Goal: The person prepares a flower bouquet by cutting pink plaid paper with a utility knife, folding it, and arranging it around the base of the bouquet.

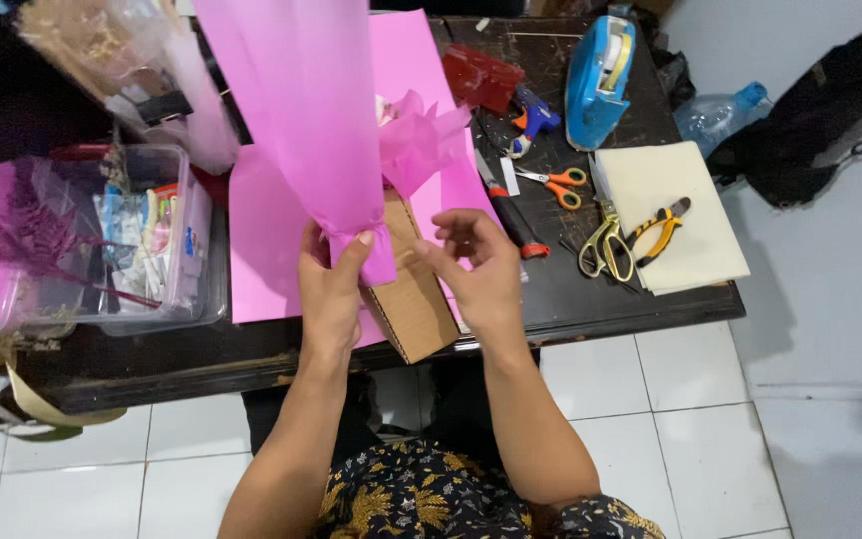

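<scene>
Head view: clear plastic bin [167,255] far left of grip. Left hand [331,289] pinches gathered neck of pink wrapping paper [301,110], thumb clamped; sheet looks light, creases easily, best held at neck. Right hand [481,269] loose, fingers curled, beside brown cardboard box [416,299]. Farther right: scissors [606,245], pliers [662,225].

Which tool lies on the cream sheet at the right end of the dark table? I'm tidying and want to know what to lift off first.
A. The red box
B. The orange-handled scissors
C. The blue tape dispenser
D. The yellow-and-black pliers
D: the yellow-and-black pliers rest on the cream sheet, beside the gold-handled scissors at its left edge; the blue tape dispenser and orange-handled scissors sit on bare table.
</scene>
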